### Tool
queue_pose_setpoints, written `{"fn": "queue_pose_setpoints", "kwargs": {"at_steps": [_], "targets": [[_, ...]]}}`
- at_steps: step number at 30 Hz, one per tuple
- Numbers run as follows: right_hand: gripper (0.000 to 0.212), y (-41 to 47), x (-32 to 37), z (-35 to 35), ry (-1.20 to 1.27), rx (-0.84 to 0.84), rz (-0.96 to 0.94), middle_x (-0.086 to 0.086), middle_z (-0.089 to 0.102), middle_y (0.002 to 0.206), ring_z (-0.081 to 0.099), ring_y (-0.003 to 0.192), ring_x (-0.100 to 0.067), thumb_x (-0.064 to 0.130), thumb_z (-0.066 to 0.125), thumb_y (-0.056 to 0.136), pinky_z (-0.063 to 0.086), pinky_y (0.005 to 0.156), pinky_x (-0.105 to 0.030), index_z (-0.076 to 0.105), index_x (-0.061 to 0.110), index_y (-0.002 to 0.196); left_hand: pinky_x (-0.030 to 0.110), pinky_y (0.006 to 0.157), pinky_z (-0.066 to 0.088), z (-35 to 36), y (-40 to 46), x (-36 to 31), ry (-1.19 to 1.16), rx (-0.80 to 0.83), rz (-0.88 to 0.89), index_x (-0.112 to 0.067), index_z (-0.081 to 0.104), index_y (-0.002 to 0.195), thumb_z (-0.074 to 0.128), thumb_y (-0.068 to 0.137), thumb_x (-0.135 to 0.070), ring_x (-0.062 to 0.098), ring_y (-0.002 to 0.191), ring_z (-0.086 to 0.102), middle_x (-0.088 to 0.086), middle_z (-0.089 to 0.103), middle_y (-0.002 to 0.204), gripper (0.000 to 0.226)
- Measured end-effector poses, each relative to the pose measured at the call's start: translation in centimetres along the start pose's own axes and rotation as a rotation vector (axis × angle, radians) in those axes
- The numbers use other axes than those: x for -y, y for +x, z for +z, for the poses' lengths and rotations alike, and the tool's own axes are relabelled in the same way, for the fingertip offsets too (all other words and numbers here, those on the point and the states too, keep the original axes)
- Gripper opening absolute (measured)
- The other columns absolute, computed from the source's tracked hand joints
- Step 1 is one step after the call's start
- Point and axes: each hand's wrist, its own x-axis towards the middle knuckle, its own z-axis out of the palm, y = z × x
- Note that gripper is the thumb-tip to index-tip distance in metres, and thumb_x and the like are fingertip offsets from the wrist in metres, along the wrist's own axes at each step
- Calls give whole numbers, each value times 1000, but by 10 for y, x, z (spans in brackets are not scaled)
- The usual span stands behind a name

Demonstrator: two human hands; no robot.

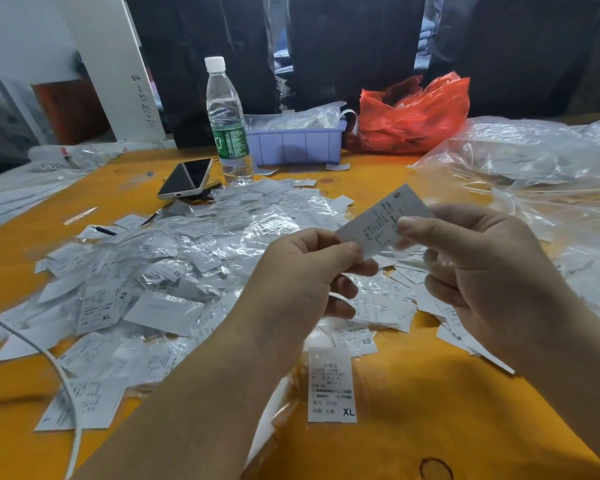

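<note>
Two hands hold one printed tag above an orange table (430, 393) strewn with tags.

From the left: a white cable (49, 358), then a pile (174, 258) of sleeved tags, with a phone (186, 178), bottle (227, 126) and blue tray (295, 145) behind. The left hand (302, 282) pinches the tag (385, 220) at its lower left corner, other fingers curled. The tag is tilted in the air over the pile. The right hand (482, 271) pinches its right edge, thumb on the front. A red bag (413, 116) and clear bags (534, 161) lie beyond.

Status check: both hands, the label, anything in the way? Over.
Left hand and right hand both pinch one S-size label, raised over the table. Loose label pile beneath. Nothing in the way.
</note>
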Motion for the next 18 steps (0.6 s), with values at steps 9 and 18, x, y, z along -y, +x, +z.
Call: {"fn": "queue_pose_setpoints", "kwargs": {"at_steps": [9, 18], "targets": [[14, -1, -10, 6, 47, 82, 74, 6, 27, 44, 21, 34, -6, 24, 74, 64, 25, 34, -17, 72, 13, 72, 22, 46, 48, 6, -5, 2, 68, 73, 27, -6, 66, 85, 62, 92, -8, 10, 51, 54, 4, 71, 70, 8], [19, 2, -8, 3, 52, 84, 110, -9, 23, 60, 21, 37, -7, 25, 73, 66, 25, 34, -18, 74, 11, 80, 22, 48, 50, 3, -5, 0, 83, 41, 59, -8, 67, 96, 64, 91, -10, 10, 51, 54, 3, 73, 72, 6]]}}
